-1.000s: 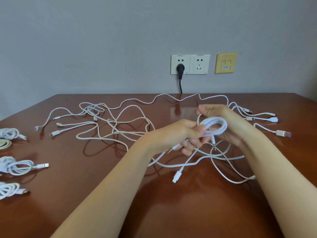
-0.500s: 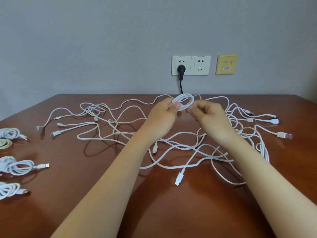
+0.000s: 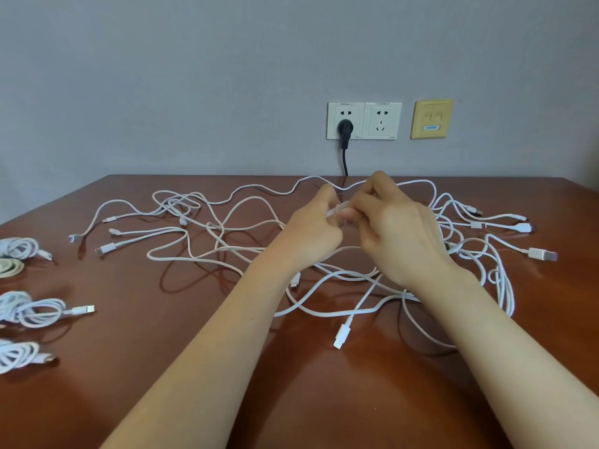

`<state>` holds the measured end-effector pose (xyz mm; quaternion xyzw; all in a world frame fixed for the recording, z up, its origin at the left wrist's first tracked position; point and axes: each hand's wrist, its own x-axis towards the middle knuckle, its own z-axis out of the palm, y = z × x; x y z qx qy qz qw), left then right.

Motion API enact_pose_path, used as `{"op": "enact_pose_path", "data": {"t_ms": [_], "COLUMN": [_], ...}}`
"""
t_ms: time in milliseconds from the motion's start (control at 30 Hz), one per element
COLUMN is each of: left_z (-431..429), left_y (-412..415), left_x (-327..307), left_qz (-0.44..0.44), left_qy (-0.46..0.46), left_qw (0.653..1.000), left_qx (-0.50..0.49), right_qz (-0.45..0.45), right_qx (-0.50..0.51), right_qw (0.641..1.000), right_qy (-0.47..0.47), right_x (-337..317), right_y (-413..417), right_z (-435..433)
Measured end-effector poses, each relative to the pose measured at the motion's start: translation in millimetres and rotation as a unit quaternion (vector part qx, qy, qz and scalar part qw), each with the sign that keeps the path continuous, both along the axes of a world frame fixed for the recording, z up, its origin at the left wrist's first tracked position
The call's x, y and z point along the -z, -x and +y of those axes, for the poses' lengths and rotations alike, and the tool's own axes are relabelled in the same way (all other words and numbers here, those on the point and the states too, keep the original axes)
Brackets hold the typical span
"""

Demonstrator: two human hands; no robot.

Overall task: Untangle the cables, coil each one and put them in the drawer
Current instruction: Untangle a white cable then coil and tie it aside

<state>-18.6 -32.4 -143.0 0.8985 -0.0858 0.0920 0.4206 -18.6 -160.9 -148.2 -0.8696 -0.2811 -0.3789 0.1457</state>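
Observation:
A small white cable coil (image 3: 338, 211) sits squeezed between my two hands above the middle of the table. My left hand (image 3: 316, 230) grips it from the left and my right hand (image 3: 393, 233) pinches it from the right; fingers hide most of it. Under and around my hands a tangle of white cables (image 3: 227, 241) sprawls over the brown table (image 3: 291, 384), with loose plugs such as a white connector (image 3: 341, 336) near my right forearm. Several coiled cables (image 3: 35, 311) lie at the left edge. No drawer is in view.
The grey wall behind the table carries a double socket (image 3: 364, 120) with a black plug (image 3: 345, 128) whose cord drops behind the table, and a yellow wall plate (image 3: 431, 118). USB plugs (image 3: 539, 254) lie at the right.
The coil rose from low over the table to higher and farther back. It was a wide ring between my fingers half a second ago; now both hands have closed in and squeezed it small.

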Motion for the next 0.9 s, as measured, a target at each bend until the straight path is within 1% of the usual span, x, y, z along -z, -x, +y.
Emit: {"op": "enact_pose_path", "data": {"t_ms": [67, 167, 200, 367, 400, 500, 567, 633, 700, 733, 833, 900], "left_z": [-2.7, -0.3, 0.9, 1.5, 1.3, 2.8, 3.1, 2.2, 0.7, -0.6, -4.5, -6.0], "left_y": [1.0, 0.7, 0.6, 2.0, 2.8, 5.3, 7.2, 8.3, 8.3, 8.6, 12.1, 12.6], "left_x": [0.8, 2.1, 2.3, 1.6, 1.3, 1.0, -1.1, -1.8, -1.2, -0.6, -1.4, -2.8], "left_qz": [0.01, 0.021, 0.027, 0.038, 0.044, 0.065, 0.073, 0.076, 0.096, 0.109, 0.12, 0.109], "left_qy": [0.006, 0.002, 0.003, 0.03, 0.028, 0.013, 0.024, 0.049, 0.07, 0.085, 0.146, 0.189], "left_qw": [1.0, 0.998, 0.997, 0.989, 0.988, 0.984, 0.981, 0.979, 0.975, 0.971, 0.957, 0.949], "left_qx": [0.027, 0.061, 0.073, 0.139, 0.148, 0.166, 0.177, 0.184, 0.187, 0.194, 0.22, 0.228], "right_qz": [0.016, 0.115, 0.134, 0.167, 0.173, 0.179, 0.181, 0.197, 0.261, 0.309, 0.439, 0.482], "right_qx": [0.002, -0.006, -0.011, -0.035, -0.033, -0.006, -0.003, -0.022, -0.046, -0.063, -0.102, -0.121], "right_qw": [0.999, 0.989, 0.986, 0.965, 0.965, 0.973, 0.972, 0.962, 0.936, 0.914, 0.819, 0.764], "right_qy": [-0.041, -0.091, -0.103, -0.197, -0.193, -0.142, -0.152, -0.189, -0.23, -0.257, -0.355, -0.411], "right_x": [-1.3, -1.9, -1.0, -5.8, -6.4, -5.5, -6.1, -8.3, -11.9, -13.8, -14.2, -9.7], "right_y": [-1.4, -6.8, -8.6, -11.5, -11.0, -8.1, -8.1, -10.6, -12.7, -13.2, -14.0, -14.1], "right_z": [-3.1, -7.0, -7.8, -12.6, -13.4, -13.9, -12.8, -13.9, -18.1, -21.0, -28.4, -26.2]}}
